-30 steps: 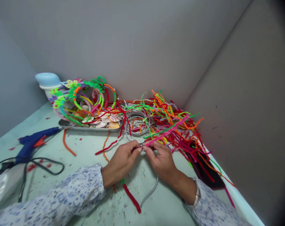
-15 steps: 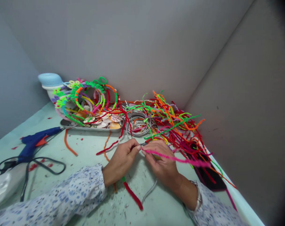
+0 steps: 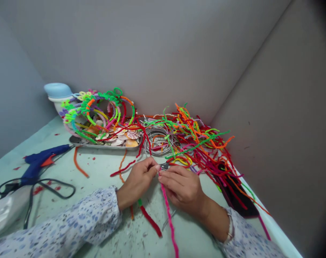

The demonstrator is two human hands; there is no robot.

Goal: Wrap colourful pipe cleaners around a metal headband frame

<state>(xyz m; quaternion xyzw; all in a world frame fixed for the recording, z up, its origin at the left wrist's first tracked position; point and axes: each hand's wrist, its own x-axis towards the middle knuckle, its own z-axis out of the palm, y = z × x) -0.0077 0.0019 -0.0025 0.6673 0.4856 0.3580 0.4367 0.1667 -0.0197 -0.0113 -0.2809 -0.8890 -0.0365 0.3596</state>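
In the head view my left hand (image 3: pixel 141 181) is pinched closed, thumb against forefinger, on one end of a pink pipe cleaner (image 3: pixel 168 211). The fingers of my right hand (image 3: pixel 184 188) close on that same strand just beside it, and its long tail hangs toward me. A red pipe cleaner (image 3: pixel 151 220) with a green bit shows below my left wrist. Near its tip a grey wire (image 3: pixel 168 219) runs up behind my right hand; whether they join is hidden. Scissors (image 3: pixel 180 161) with red and yellow handles lie right behind my fingertips.
A metal tray (image 3: pixel 109 146) holds shells, with pipe-cleaner rings (image 3: pixel 117 114) above it. Coiled wire (image 3: pixel 159 141) and a heap of pipe cleaners (image 3: pixel 197 138) lie behind and to the right. On the left are a blue glue gun (image 3: pixel 33 165), its cord and a plastic bag (image 3: pixel 9 211).
The pink pipe cleaner's tail has swung from pointing right across my right hand to hanging down toward me. My right hand has turned, uncovering more of the scissors. My left hand stays nearly still.
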